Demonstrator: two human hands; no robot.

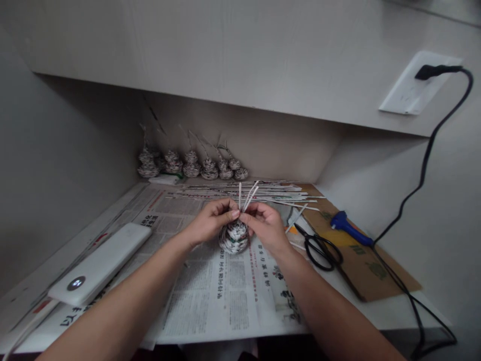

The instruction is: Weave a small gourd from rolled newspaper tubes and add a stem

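Note:
Between my two hands stands a woven paper gourd (233, 241), its rounded body made of rolled newspaper strands. Several pale paper strips (248, 194) stick up from its top. My left hand (218, 216) pinches at the gourd's neck with thumb and forefinger. From the other side, my right hand (266, 223) pinches the base of the strips, its thumb close to the left thumb. The fingers hide the upper part of the gourd.
Several finished-looking paper gourds (191, 165) line the back wall. Rolled paper sticks (244, 192) lie before them. Newspaper (203, 296) covers the table. Black scissors (321, 250), a blue glue gun (349, 228) with a cord and cardboard (379, 271) are right; a white power bank (101, 263) is left.

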